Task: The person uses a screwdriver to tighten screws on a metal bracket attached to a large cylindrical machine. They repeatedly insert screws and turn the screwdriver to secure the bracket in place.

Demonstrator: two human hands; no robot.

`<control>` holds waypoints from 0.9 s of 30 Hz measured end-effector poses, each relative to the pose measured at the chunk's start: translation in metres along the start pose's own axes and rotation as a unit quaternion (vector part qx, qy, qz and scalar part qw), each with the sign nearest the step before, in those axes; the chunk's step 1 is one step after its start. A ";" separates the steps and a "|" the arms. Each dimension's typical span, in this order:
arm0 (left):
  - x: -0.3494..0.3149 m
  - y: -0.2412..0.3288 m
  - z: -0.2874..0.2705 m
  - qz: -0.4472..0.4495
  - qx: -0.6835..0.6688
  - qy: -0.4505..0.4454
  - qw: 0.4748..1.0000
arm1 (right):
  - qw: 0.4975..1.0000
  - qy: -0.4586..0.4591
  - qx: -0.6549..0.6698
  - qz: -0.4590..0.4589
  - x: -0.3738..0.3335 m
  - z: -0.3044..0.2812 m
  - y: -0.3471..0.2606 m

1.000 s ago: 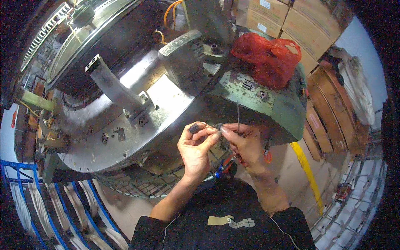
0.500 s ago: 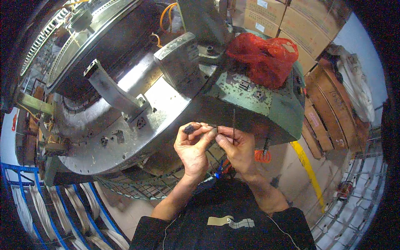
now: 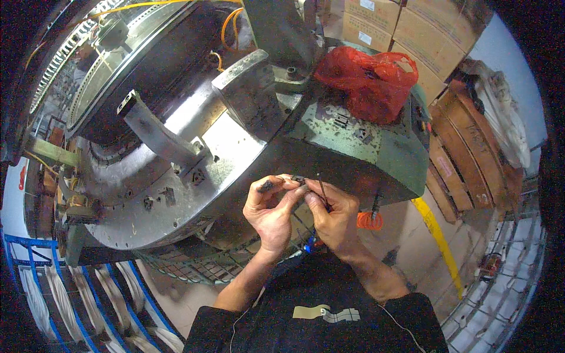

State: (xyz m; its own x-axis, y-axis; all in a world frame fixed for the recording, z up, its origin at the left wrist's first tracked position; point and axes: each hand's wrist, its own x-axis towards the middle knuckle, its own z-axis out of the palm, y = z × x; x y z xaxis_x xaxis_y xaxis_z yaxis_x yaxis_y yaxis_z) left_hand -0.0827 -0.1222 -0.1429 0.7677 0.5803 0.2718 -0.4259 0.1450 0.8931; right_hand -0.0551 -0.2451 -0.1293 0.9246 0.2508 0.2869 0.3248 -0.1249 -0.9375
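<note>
Left hand (image 3: 269, 220) and right hand (image 3: 335, 220) pinch small dark part (image 3: 298, 179) between fingertips, near green casing (image 3: 394, 156). Dark piece (image 3: 266, 187) at curled left fingers, thin rod (image 3: 322, 189) in right. Apparently two-handed adjusting; next move calls for steady pinch.

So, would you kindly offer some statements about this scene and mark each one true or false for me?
1. The left hand is empty. False: the left hand pinches a small dark part.
2. The right hand holds a thin dark rod. True.
3. The red bag hangs from the rod. False: the red bag lies on top of the green housing.
4. Cardboard boxes are stacked beyond the red bag. True.
5. The floor stripe is blue. False: the floor stripe is yellow.
6. An orange coiled hose shows beside the right hand. True.
</note>
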 end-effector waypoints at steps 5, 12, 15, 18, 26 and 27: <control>0.003 0.001 -0.001 0.006 -0.010 -0.008 1.000 | 0.994 0.017 -0.051 -0.091 0.001 0.000 0.004; 0.006 0.007 -0.003 0.019 0.000 -0.023 1.000 | 0.994 0.022 -0.047 -0.097 -0.001 -0.002 0.002; 0.006 0.008 -0.003 0.065 0.037 -0.046 0.996 | 0.998 0.005 0.056 0.022 -0.001 -0.003 0.001; 0.004 0.007 -0.003 0.096 0.104 -0.057 0.988 | 0.998 0.019 -0.008 -0.054 0.002 -0.004 0.002; 0.005 0.016 0.001 0.068 0.156 -0.056 0.984 | 0.992 0.039 -0.062 -0.101 0.003 -0.003 0.005; 0.005 0.018 0.001 0.063 0.168 -0.057 0.982 | 0.992 0.041 -0.060 -0.101 0.004 -0.003 0.004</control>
State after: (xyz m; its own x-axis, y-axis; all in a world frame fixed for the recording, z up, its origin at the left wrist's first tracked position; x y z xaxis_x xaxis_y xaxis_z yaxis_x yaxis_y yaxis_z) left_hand -0.0861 -0.1179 -0.1246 0.7758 0.4798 0.4098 -0.3536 -0.2072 0.9121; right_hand -0.0499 -0.2474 -0.1314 0.8501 0.2043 0.4853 0.5212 -0.1948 -0.8309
